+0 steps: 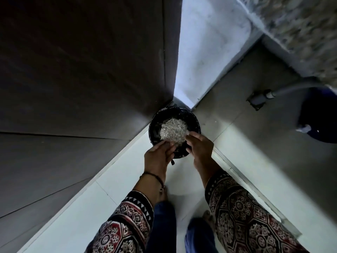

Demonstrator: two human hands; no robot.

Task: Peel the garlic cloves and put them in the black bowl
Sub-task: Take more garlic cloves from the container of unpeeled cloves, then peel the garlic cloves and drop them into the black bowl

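Head view: left hand [158, 155] and right hand [200, 144] meet over black round container [153, 129] in the floor corner, filled with pale papery skins [174, 131]. Can't tell if either hand pinches anything. Looks like skin disposal; next needs a fresh clove, none visible.

the container [154, 128] is black and looks like plastic, with a crinkled, slightly glossy film at its rim. the skins [174, 131] in it are pale, thin and papery, dry and matt. the floor [127, 170] is light tile, smooth with a soft shine. the panels [82, 70] show dark wood grain, matt. the wall [209, 52] is painted, a bit rough. the sleeves [246, 216] are printed cloth, the trousers [162, 225] blue denim. the pipe [295, 89] is smooth grey plastic.
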